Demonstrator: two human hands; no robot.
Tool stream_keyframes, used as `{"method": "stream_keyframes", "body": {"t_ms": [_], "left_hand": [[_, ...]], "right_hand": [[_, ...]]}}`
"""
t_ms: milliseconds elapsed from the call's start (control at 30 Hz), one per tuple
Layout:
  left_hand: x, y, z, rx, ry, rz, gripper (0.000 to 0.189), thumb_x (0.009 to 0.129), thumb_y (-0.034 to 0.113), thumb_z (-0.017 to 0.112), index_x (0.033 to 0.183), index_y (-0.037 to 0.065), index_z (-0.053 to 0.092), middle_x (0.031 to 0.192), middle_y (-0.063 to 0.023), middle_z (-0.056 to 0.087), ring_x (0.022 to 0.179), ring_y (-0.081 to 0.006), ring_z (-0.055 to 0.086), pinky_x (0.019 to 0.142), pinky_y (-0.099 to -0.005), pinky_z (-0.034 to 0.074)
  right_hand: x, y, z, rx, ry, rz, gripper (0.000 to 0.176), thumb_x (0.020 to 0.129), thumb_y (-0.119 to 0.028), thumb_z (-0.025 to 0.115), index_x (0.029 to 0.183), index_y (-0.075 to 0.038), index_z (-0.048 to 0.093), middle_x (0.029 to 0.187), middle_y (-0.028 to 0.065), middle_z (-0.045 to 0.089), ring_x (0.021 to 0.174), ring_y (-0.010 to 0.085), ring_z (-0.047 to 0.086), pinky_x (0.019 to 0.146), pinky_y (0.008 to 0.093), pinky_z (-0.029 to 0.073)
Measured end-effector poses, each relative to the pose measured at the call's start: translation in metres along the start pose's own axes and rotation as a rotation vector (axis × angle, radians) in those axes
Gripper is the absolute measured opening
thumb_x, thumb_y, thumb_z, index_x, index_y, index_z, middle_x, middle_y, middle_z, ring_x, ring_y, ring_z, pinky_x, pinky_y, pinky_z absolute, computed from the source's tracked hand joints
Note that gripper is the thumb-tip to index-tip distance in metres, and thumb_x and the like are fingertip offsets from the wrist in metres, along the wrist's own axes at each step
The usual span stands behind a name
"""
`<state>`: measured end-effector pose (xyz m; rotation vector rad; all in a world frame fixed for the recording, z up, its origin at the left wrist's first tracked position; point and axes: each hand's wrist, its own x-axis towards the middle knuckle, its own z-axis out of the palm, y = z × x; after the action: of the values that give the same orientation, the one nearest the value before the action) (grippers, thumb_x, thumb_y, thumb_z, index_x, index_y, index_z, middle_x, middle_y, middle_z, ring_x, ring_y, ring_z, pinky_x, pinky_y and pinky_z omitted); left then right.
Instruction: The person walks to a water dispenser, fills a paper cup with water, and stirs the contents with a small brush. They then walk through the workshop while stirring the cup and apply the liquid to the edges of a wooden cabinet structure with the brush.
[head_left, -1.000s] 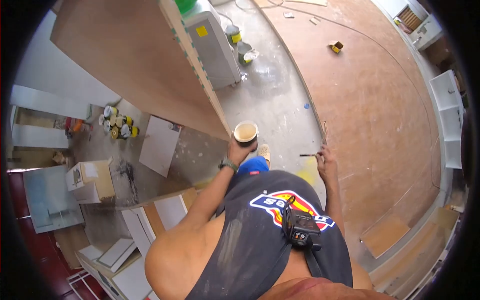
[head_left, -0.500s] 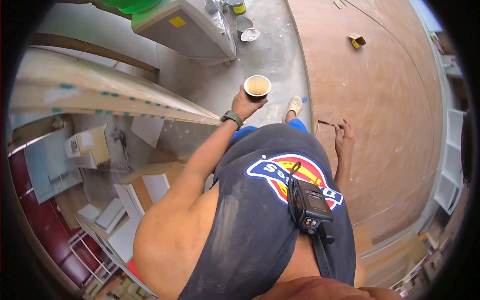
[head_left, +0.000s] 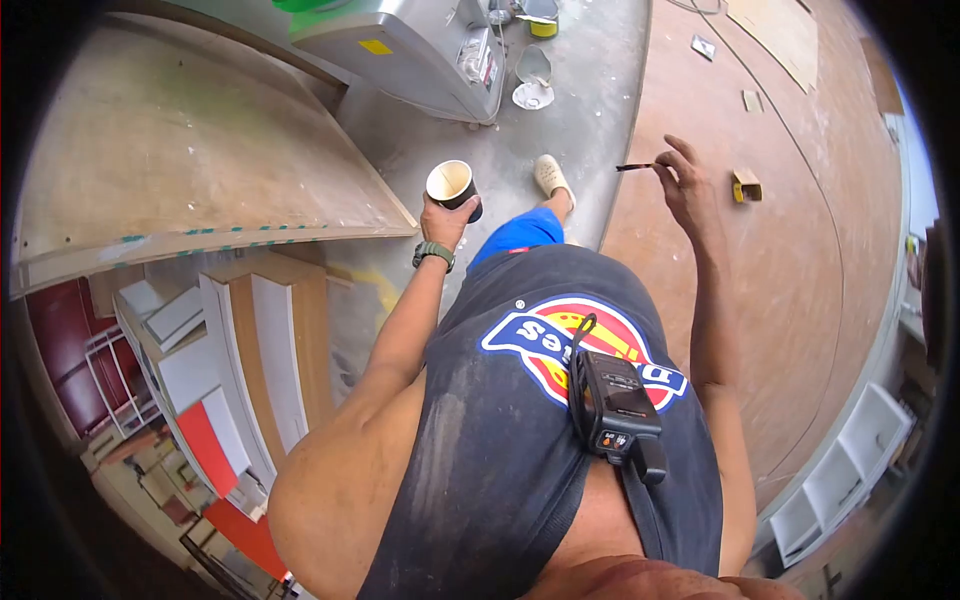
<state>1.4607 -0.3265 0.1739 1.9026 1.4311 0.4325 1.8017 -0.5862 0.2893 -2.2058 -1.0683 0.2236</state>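
A stained grey concrete floor (head_left: pixel 592 115) is flanked by a boxy grey machine (head_left: pixel 420 80) marked with a yellow label (head_left: pixel 376 47); white compartmented shelving (head_left: pixel 866 435) is seen at lower right, and white-and-brown upright panels (head_left: pixel 262 355) are set near dark red panelling (head_left: pixel 65 340).

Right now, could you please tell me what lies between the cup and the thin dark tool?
In the head view, a pale clog shows between the cup and the thin dark tool, against grey floor.

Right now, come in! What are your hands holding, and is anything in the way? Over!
Left fingers around cup. Right fingers pinching thin dark stick. Yellow box beyond, apart, seemingly not blocking.
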Motion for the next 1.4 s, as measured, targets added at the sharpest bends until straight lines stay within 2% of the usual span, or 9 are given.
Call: {"method": "stream_keyframes", "body": {"t_ms": [167,300,533,667,900,1000,1033,1200,1400], "left_hand": [[0.038,0.008,0.045,-0.031,0.028,-0.064,0.086,0.066,0.043,0.093,0.127,-0.003,0.055,0.114,-0.0236,0.073,0.107,-0.0383,0.072,0.094,-0.0444,0.057],[0.071,0.03,0.082,-0.006,0.006,-0.219,0.087,0.066,0.043,0.093,0.129,-0.003,0.055,0.115,-0.0233,0.073,0.108,-0.0377,0.072,0.094,-0.0442,0.057],[0.16,0.08,0.15,-0.073,0.004,-0.181,0.087,0.063,0.043,0.095,0.128,-0.001,0.056,0.115,-0.0224,0.073,0.107,-0.0389,0.072,0.092,-0.0453,0.057],[0.205,0.104,0.174,-0.149,0.09,-0.146,0.087,0.063,0.044,0.095,0.128,0.002,0.056,0.117,-0.0214,0.072,0.107,-0.0399,0.07,0.09,-0.0463,0.057],[0.246,0.127,0.196,-0.184,0.213,-0.348,0.084,0.064,0.04,0.094,0.128,0.001,0.055,0.12,-0.021,0.071,0.11,-0.0389,0.069,0.093,-0.0463,0.057],[0.271,0.131,0.202,-0.254,0.301,-0.401,0.081,0.066,0.039,0.092,0.127,0.0,0.055,0.117,-0.0224,0.071,0.109,-0.0395,0.069,0.092,-0.0464,0.057],[0.274,0.137,0.205,-0.289,0.325,-0.42,0.08,0.067,0.038,0.092,0.127,-0.001,0.055,0.116,-0.0229,0.072,0.109,-0.0398,0.069,0.091,-0.0464,0.058],[0.306,0.144,0.238,-0.256,0.452,-0.594,0.082,0.068,0.042,0.091,0.126,-0.002,0.053,0.117,-0.0232,0.072,0.108,-0.0397,0.07,0.09,-0.0465,0.058],[0.337,0.121,0.262,-0.302,0.639,-0.64,0.09,0.066,0.046,0.091,0.132,0.001,0.05,0.122,-0.0207,0.07,0.111,-0.0374,0.07,0.093,-0.0464,0.058]], "right_hand": [[0.072,0.008,0.022,0.014,-0.151,-0.067,0.011,0.094,-0.012,0.068,0.1,-0.003,0.069,0.14,0.0151,0.062,0.097,0.0365,0.072,0.081,0.0465,0.058],[0.116,0.017,0.008,-0.01,-0.271,-0.029,0.01,0.094,-0.01,0.07,0.099,-0.002,0.069,0.142,0.018,0.06,0.108,0.0385,0.07,0.087,0.0442,0.057],[0.214,0.027,0.008,-0.065,-0.397,-0.031,0.009,0.092,-0.011,0.072,0.098,-0.004,0.071,0.144,0.0161,0.06,0.108,0.0372,0.07,0.086,0.044,0.058],[0.275,-0.004,0.038,-0.058,-0.543,-0.371,0.009,0.09,-0.009,0.073,0.096,-0.003,0.071,0.144,0.0184,0.059,0.095,0.038,0.072,0.083,0.0441,0.058],[0.376,-0.045,0.119,-0.166,-0.929,-0.837,0.013,0.089,-0.017,0.07,0.095,-0.006,0.073,0.15,0.0206,0.053,0.094,0.0393,0.073,0.082,0.0464,0.059],[0.419,-0.036,0.167,-0.148,-0.995,-0.986,0.012,0.089,-0.017,0.07,0.095,-0.007,0.073,0.15,0.0224,0.053,0.094,0.0397,0.074,0.081,0.0469,0.059],[0.431,-0.035,0.181,-0.155,-1.017,-1.046,0.009,0.088,-0.015,0.069,0.092,-0.007,0.068,0.146,0.0279,0.053,0.091,0.0428,0.073,0.075,0.0488,0.059],[0.488,-0.043,0.214,-0.187,-1.126,-1.219,0.007,0.09,-0.014,0.069,0.093,-0.008,0.07,0.154,0.0241,0.047,0.094,0.04,0.073,0.077,0.0481,0.059],[0.509,-0.057,0.261,-0.227,-1.118,-1.446,0.009,0.09,-0.015,0.071,0.094,-0.008,0.068,0.158,0.0223,0.042,0.096,0.0384,0.074,0.075,0.0478,0.06]]}}
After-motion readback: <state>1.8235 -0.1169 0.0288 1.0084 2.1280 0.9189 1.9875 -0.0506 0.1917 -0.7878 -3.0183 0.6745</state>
